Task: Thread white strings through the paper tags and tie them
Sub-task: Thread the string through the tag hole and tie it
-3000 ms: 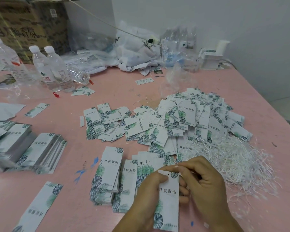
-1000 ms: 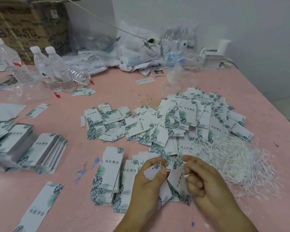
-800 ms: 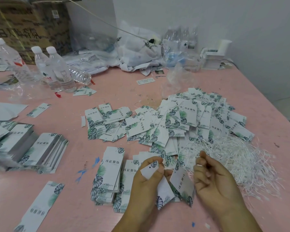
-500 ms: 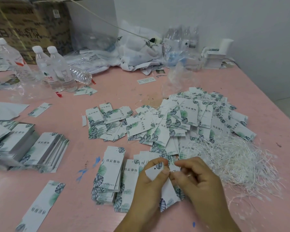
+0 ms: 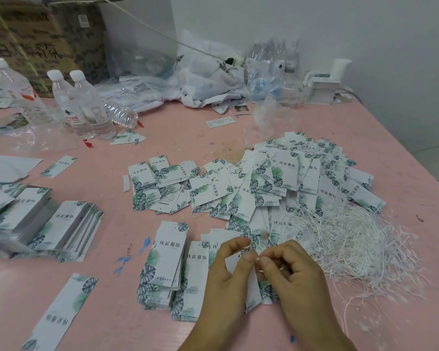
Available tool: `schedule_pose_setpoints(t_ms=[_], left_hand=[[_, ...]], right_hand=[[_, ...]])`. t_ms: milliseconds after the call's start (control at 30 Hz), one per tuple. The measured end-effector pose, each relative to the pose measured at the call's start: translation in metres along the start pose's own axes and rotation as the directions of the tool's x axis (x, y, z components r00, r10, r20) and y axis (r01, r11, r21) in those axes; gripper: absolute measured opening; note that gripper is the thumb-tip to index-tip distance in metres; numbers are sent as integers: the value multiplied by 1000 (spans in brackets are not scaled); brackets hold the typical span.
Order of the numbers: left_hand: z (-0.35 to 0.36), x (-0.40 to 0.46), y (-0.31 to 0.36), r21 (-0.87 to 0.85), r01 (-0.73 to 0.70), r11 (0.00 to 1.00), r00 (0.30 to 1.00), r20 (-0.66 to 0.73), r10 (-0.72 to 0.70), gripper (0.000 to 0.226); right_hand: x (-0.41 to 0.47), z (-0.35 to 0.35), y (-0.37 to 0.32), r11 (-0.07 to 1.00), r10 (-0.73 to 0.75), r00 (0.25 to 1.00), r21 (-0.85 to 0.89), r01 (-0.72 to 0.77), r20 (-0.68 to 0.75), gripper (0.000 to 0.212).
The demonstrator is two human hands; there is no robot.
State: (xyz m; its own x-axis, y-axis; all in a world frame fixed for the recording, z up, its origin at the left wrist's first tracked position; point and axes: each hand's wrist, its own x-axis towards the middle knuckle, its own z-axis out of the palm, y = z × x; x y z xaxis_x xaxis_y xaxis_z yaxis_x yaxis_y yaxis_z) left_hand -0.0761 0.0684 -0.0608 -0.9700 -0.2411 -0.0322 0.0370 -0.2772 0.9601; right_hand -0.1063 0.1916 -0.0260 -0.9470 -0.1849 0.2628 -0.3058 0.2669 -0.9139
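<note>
Low in the view, near the front edge of the pink tabletop, the person's two hands meet over a white paper tag with green leaf print. The left hand pinches the tag's upper corner between thumb and forefinger, the other fingers curled behind the card. The right hand has its fingers bunched together, thumb and forefinger tips pressed right against the left thumb at the tag's top edge; they seem to nip something thin and white there, but the string itself is too fine to make out.

Just right of the hands lies a loose tangle of white strings, spreading toward the tabletop's right side. Behind it sits a wide heap of printed leaf-pattern tags, many overlapping, with thin threads showing among them. Just left of the hands are short neat stacks of the same tags, face up. Further left rest thicker bundled tag stacks, and a single tag lies alone near the front left.

At the back left stand clear plastic water bottles with white caps, before a brown cardboard box. Crumpled white plastic bags lie along the wall.
</note>
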Motion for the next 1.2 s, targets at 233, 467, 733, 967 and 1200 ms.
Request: schedule_pose_setpoints(t_ms=[233,467,733,967,1200], left_hand=[[-1,1,-7,12,141,990,984,-115,-139,52],[6,-2,-5,19,93,995,995,-19,-93,66],[8,0,4,-219,193,956,981,9,-196,39],[8,4,6,-315,93,945,993,-37,-111,44],[5,7,11,-432,191,881,978,11,-207,40]], right_hand=[[-4,7,-5,993,-104,994,-56,102,-33,19],[-4,11,-2,982,-133,991,-138,127,-30,20],[-3,11,-2,983,-133,987,-139,120,-89,8],[-2,9,-2,990,-142,980,-32,139,-137,12],[-2,10,-3,995,-100,985,-4,100,-137,11]])
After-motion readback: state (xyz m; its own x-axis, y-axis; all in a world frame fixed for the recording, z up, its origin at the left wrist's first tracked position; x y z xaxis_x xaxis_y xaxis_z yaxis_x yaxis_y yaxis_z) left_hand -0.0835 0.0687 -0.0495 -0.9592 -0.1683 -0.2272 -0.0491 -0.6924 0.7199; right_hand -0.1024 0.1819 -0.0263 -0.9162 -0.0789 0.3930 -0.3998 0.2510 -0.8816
